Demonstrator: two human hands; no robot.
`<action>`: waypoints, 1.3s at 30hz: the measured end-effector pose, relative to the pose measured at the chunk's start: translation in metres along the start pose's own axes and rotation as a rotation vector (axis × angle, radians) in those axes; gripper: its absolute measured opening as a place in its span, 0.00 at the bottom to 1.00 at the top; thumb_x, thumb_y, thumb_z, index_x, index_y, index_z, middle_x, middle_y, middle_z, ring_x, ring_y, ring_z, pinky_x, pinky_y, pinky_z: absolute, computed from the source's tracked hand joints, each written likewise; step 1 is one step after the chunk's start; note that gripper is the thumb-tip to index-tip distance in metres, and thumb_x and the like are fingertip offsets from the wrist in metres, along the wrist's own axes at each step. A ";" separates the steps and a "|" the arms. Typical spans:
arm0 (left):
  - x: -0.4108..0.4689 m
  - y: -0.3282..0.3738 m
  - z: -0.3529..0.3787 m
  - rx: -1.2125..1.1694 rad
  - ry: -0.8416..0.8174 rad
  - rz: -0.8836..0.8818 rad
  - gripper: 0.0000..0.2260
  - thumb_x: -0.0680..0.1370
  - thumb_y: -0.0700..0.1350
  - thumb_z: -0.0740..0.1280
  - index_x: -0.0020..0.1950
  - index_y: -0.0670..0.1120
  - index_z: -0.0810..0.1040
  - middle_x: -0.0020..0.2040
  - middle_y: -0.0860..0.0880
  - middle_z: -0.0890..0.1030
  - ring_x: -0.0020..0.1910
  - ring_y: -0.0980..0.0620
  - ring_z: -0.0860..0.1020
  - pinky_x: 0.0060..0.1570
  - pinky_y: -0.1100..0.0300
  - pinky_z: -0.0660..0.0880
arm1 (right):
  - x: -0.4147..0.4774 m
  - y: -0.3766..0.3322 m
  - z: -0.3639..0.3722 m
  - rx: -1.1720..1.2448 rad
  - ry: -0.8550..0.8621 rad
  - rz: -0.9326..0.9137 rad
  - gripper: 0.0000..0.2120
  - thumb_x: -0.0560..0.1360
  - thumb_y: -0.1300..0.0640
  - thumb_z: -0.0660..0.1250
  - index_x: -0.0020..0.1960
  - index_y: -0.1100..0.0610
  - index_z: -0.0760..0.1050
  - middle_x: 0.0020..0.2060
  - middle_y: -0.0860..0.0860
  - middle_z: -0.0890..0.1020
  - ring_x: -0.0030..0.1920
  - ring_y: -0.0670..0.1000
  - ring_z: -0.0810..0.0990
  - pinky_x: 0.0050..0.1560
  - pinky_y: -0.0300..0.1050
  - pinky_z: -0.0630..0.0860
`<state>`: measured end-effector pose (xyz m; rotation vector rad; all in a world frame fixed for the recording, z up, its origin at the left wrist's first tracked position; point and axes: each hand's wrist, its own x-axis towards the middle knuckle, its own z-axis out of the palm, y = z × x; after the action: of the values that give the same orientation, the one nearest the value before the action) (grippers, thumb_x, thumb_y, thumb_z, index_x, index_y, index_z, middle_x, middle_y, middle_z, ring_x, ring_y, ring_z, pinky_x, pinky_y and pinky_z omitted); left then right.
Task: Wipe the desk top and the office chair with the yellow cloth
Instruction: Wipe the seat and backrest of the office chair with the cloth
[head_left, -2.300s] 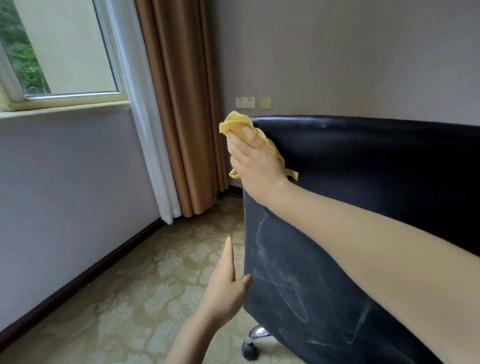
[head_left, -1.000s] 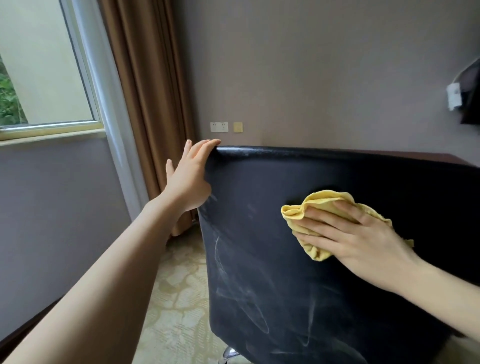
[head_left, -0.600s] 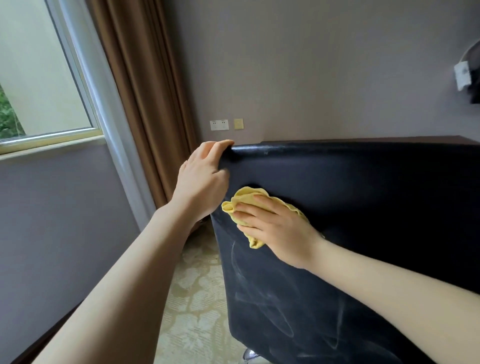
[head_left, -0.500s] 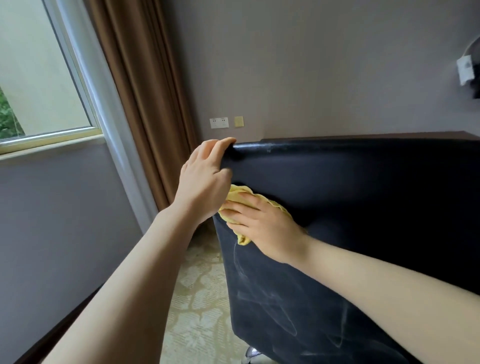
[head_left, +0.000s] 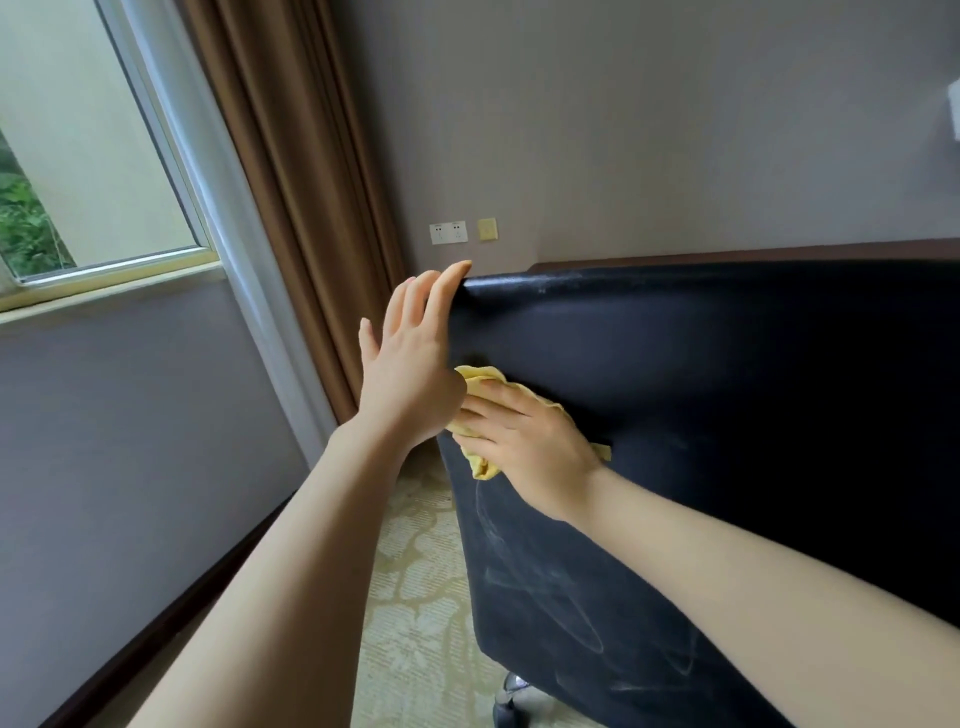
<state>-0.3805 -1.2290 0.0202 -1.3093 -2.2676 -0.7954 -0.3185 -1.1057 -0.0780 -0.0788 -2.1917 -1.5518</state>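
The black office chair's backrest (head_left: 727, 395) fills the right half of the view, its rear face toward me and streaked with pale wipe marks lower down. My right hand (head_left: 524, 441) presses the bunched yellow cloth (head_left: 480, 465) flat against the backrest near its left edge, fingers spread over the cloth. My left hand (head_left: 415, 364) is at the chair's upper left corner with straight fingers, the fingertips touching the top edge. A thin strip of the brown desk top (head_left: 779, 253) shows above the chair.
A brown curtain (head_left: 291, 171) and a window (head_left: 78, 145) stand at the left, with a grey wall below. Wall sockets (head_left: 448, 233) sit behind the chair. Patterned carpet (head_left: 415, 597) lies below, and a chair caster (head_left: 511, 701) shows at the bottom.
My right hand slid the cloth left across the backrest to its left edge and slightly down. My left hand's fingers, curled over the chair's top corner before, have straightened.
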 end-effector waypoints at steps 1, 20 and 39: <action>-0.001 0.002 0.000 0.001 -0.002 -0.004 0.43 0.68 0.28 0.61 0.77 0.56 0.50 0.74 0.53 0.55 0.75 0.52 0.49 0.72 0.38 0.47 | -0.013 0.002 0.004 0.054 0.024 0.023 0.21 0.79 0.56 0.53 0.70 0.52 0.69 0.71 0.46 0.69 0.73 0.51 0.60 0.76 0.50 0.41; -0.007 0.015 -0.005 -0.107 -0.017 -0.075 0.42 0.67 0.27 0.58 0.76 0.55 0.54 0.75 0.53 0.56 0.75 0.53 0.49 0.72 0.38 0.44 | -0.198 0.118 -0.003 0.017 0.100 0.035 0.23 0.79 0.61 0.49 0.72 0.50 0.66 0.71 0.49 0.69 0.74 0.51 0.58 0.75 0.53 0.43; -0.003 -0.005 0.001 -0.053 0.025 0.022 0.43 0.67 0.29 0.57 0.77 0.58 0.50 0.75 0.55 0.56 0.74 0.54 0.50 0.71 0.36 0.43 | 0.026 -0.039 0.005 0.056 -0.234 -0.186 0.25 0.81 0.50 0.53 0.76 0.54 0.56 0.77 0.52 0.52 0.77 0.56 0.45 0.57 0.62 0.19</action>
<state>-0.3839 -1.2322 0.0164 -1.3378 -2.2225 -0.8645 -0.3552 -1.1208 -0.1032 -0.0419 -2.4848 -1.6502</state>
